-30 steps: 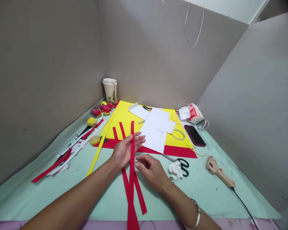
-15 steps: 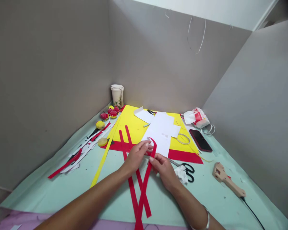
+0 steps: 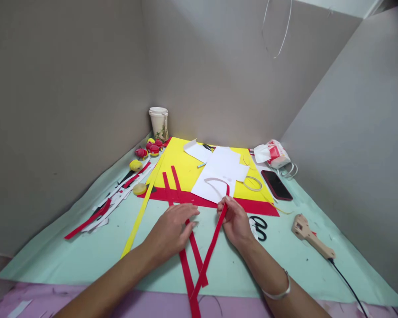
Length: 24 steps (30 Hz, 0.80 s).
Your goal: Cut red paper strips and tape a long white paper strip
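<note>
Nearest me, a lilac cloth (image 3: 159, 304) is showing below the edge of the green-covered bench (image 3: 248, 271). Two loose red strips (image 3: 185, 269) are running away from me side by side, and my left hand (image 3: 173, 227) is hovering over them, fingers and thumb spread apart and gripping nothing; I cannot tell whether it is touching them. The red strip (image 3: 214, 238) that I am working with is slanting across their near ends and up to my right hand (image 3: 235, 218), which is pinching it between thumb and fingers, its pale far tip curling leftward over the white paper (image 3: 217, 170). Scissors (image 3: 259, 227) are lying just beyond that hand, and a beige glue gun (image 3: 313, 236) is resting well to its right. Farther off, a yellow sheet (image 3: 182, 154) is lying on a red sheet (image 3: 257, 207), with a phone (image 3: 276, 185) sitting just to their right. At the back left, a white cup (image 3: 158, 121) is standing by the wall.
</note>
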Each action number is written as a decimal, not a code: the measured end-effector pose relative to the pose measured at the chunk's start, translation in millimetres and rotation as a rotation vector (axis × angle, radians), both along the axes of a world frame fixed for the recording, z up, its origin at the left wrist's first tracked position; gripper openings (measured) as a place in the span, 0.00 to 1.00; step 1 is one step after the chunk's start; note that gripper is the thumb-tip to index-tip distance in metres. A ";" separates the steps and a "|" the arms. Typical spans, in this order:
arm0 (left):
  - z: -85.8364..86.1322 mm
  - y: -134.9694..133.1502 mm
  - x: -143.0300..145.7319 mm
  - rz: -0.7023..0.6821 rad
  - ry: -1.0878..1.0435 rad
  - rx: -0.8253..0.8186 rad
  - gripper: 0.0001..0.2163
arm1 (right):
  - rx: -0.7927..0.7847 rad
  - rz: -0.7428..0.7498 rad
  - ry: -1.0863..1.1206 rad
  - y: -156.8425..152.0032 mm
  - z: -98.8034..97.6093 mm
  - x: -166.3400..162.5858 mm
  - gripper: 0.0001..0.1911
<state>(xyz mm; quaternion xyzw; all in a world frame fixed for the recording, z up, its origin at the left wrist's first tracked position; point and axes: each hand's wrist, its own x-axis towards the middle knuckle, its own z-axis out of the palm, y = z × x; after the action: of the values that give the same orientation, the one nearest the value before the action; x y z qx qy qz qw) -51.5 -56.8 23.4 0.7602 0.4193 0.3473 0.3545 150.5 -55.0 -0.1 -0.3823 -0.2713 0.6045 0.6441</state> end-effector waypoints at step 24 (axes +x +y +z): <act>-22.7 -32.7 3.7 -0.482 0.536 0.029 0.35 | -0.118 -0.052 0.160 9.6 1.6 10.2 0.11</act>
<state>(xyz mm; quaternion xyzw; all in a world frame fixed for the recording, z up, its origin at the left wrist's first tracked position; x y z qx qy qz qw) -47.8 -89.5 0.7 0.9063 0.3010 0.0481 0.2929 160.7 -45.3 1.4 -0.3767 -0.1729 0.6311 0.6556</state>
